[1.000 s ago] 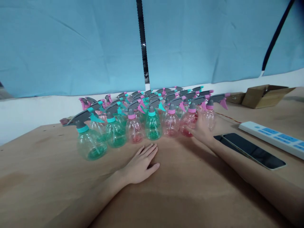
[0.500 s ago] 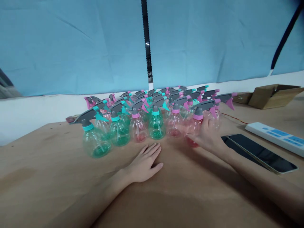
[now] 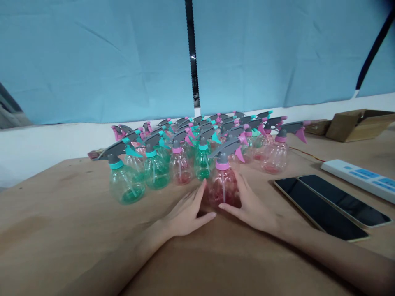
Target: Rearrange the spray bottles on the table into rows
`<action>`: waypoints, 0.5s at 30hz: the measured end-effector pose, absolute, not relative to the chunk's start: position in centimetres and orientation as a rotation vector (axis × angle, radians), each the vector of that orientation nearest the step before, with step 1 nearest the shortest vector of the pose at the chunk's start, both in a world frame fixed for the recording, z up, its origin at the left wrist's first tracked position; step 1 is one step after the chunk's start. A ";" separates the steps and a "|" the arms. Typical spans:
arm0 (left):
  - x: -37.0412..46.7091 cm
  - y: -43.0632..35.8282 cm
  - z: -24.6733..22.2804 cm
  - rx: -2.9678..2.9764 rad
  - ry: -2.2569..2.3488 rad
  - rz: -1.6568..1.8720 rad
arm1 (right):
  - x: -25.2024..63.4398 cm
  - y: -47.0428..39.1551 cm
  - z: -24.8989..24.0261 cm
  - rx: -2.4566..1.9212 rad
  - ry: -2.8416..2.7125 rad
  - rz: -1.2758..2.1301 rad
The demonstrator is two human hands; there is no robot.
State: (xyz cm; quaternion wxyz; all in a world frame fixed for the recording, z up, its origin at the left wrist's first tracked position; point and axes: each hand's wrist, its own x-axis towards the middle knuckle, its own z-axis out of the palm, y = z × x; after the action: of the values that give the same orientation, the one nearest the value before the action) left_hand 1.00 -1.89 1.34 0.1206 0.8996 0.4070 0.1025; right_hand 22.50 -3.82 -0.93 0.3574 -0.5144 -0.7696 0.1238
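Observation:
A clear pink spray bottle (image 3: pixel 222 185) with a pink collar and grey head stands upright at the front centre. My right hand (image 3: pixel 251 207) is wrapped round its right side, thumb across the front near the base. Just left of the bottle is my left hand (image 3: pixel 188 209), its fingers extended and thumb apart, holding nothing; whether its fingertips touch the bottle is hard to tell. Behind stand several more spray bottles, among them a green one (image 3: pixel 156 170), a green-based one (image 3: pixel 126 185) at the left end and a pink one (image 3: pixel 274 158) at the right.
Two dark phones (image 3: pixel 319 207) lie side by side on the wooden table (image 3: pixel 77 246) at the right. Beyond them is a white power strip (image 3: pixel 361 174). An open cardboard box (image 3: pixel 345 125) sits at the back right, before a blue curtain (image 3: pixel 123 61).
My right hand has brought the pink bottle from the right of the front row leftward and nearer. My left hand has tilted up from lying flat, thumb towards the bottle. Both phones now show more fully.

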 end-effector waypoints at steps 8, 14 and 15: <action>1.0 -1.6 1.0 2.481 1.265 0.521 | 22.6 -3.8 -2.1 -1.222 -2.113 0.426; 0.8 -1.5 0.8 2.363 1.225 0.583 | 22.7 -3.6 -2.2 -1.197 -2.114 0.447; 0.8 -1.4 0.9 2.325 1.187 0.626 | 22.7 -3.6 -2.2 -1.187 -2.113 0.455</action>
State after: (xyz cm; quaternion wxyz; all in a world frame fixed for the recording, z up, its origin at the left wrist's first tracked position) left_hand 0.75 -1.41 0.91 0.2267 0.8435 0.4306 0.2273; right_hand 22.68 -3.55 -2.20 0.3316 -0.4542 -0.8084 0.1740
